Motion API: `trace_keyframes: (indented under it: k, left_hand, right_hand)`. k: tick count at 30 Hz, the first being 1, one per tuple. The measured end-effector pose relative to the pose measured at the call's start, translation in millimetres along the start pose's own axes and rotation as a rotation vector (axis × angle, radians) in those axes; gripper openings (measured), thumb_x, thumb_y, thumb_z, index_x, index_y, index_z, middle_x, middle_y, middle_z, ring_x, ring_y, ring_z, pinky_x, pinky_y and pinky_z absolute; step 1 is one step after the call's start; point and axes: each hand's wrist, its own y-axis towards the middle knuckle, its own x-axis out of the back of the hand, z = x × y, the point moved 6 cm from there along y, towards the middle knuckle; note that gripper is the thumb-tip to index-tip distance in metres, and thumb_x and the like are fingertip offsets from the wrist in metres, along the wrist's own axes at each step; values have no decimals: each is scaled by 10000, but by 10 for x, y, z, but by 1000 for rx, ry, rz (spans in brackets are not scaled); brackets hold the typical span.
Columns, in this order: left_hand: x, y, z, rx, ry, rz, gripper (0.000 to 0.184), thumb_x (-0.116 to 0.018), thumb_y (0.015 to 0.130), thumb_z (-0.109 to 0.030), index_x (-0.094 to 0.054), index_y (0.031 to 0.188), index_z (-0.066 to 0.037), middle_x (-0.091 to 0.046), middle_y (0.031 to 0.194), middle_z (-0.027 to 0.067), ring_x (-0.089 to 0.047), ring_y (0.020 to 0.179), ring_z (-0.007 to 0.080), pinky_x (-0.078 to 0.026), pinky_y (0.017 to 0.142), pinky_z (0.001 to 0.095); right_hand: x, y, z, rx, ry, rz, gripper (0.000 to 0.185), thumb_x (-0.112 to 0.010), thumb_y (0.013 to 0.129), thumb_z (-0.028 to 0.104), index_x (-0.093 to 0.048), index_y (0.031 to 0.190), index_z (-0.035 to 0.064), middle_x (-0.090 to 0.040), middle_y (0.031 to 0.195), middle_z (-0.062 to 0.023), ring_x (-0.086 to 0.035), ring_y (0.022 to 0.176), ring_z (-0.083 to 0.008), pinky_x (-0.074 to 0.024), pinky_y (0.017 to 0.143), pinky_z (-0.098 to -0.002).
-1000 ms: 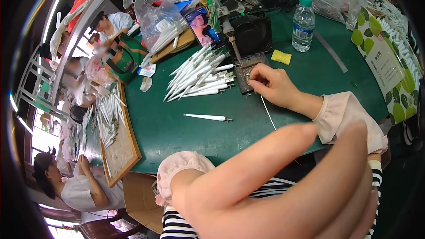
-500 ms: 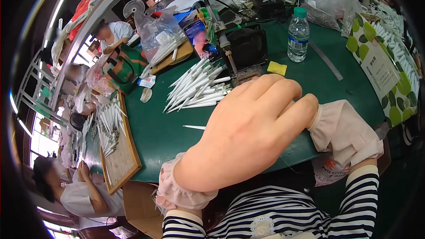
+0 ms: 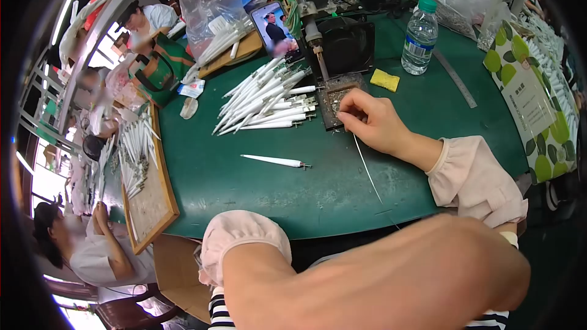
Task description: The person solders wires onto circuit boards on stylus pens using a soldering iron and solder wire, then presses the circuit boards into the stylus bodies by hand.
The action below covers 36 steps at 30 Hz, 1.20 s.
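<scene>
My right hand (image 3: 379, 125) is pinched shut on a thin silvery solder wire (image 3: 369, 171), whose length trails down toward the table's front edge. Its fingertips are at the small dark tray (image 3: 333, 116) beneath an upright soldering iron (image 3: 313, 33). Large and blurred, my left hand (image 3: 465, 263) reaches across my body to the lower right, close to the camera; its fingers are hidden. A single white pen-like stick (image 3: 275, 161) with a metal end lies on the green table (image 3: 257, 201). Behind it is a pile of similar white sticks (image 3: 266, 101).
A phone (image 3: 274, 27) leans behind the pile. Right of the iron are a yellow sponge (image 3: 384, 80), a water bottle (image 3: 419, 40) and a metal ruler (image 3: 455, 79). A wooden tray (image 3: 162, 223) with more sticks edges the left side. Co-workers sit beyond it.
My left hand has swung down and right, from over the table to in front of my body. The lone stick, the right hand and the wire are now uncovered.
</scene>
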Motion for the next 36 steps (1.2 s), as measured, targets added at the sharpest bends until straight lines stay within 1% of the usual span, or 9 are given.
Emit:
trace_keyframes:
  k: [8, 10, 16, 19, 22, 28, 31, 35, 36]
  left_hand:
    - [-80, -14, 105, 23, -126, 0, 446, -533, 824, -88, -346, 1209, 37, -445, 1137, 273, -555, 995, 397, -430, 912, 478]
    - [-79, -1, 122, 28, -155, -6, 450, -514, 837, -94, -330, 1226, 37, -426, 1161, 282, -549, 1006, 408, -425, 918, 481]
    - [145, -23, 44, 33, -202, -76, 461, -458, 878, -114, -280, 1277, 36, -368, 1234, 311, -530, 1041, 444, -410, 938, 492]
    - [196, 12, -9, 34, -220, -94, 467, -429, 899, -124, -255, 1302, 36, -339, 1271, 326, -521, 1058, 462, -402, 948, 497]
    - [286, 96, -50, 32, -231, -117, 473, -401, 919, -134, -231, 1327, 36, -311, 1307, 340, -512, 1075, 480, -395, 958, 502]
    - [435, 277, -27, 33, -218, -145, 486, -345, 960, -154, -181, 1377, 35, -253, 1381, 369, -493, 1110, 516, -380, 978, 513]
    - [465, 299, -13, 31, -191, -162, 478, -361, 952, -146, -210, 1369, 34, -252, 1383, 364, -505, 1100, 510, -390, 974, 495]
    - [450, 308, 2, 7, -179, -170, 537, -480, 879, -43, -249, 1356, 44, -295, 1374, 332, -561, 1067, 444, -427, 941, 453]
    - [466, 298, 15, -4, -146, -228, 594, -603, 773, 42, -337, 1305, 53, -321, 1364, 313, -633, 944, 326, -483, 886, 413]
  right_hand:
    - [-7, 3, 1, -18, -40, -18, 126, -632, 816, 81, -544, 869, 9, -592, 698, -89, -588, 606, -151, -456, 547, -262]
    - [-23, -15, -22, -50, -34, -12, 117, -632, 820, 79, -545, 866, 15, -593, 683, -71, -589, 592, -136, -454, 542, -251]
    - [-30, 11, -30, -72, -33, -1, 99, -625, 827, 67, -544, 857, 18, -600, 661, -40, -578, 578, -91, -434, 520, -245]
    - [-35, 6, -37, -144, -82, 0, 82, -607, 856, 67, -544, 862, 15, -593, 668, -14, -569, 588, -52, -419, 516, -189]
    - [-30, 14, 1, -152, -81, -4, 84, -608, 854, 69, -544, 863, 15, -593, 670, -18, -569, 589, -56, -421, 518, -194]
    - [-55, 32, 62, -74, -65, 11, 89, -612, 850, 72, -544, 865, 16, -594, 672, -24, -569, 591, -66, -425, 522, -203]
    - [-49, 25, 75, -51, -56, 13, 92, -613, 848, 74, -544, 867, 16, -594, 673, -27, -569, 592, -71, -427, 524, -207]
    - [-25, 19, 92, -39, -50, 10, 95, -615, 846, 76, -544, 868, 17, -594, 675, -31, -570, 593, -77, -430, 526, -213]
    - [-17, 16, 96, -37, -49, 8, 96, -616, 845, 77, -544, 869, 17, -594, 675, -32, -570, 593, -79, -430, 527, -214]
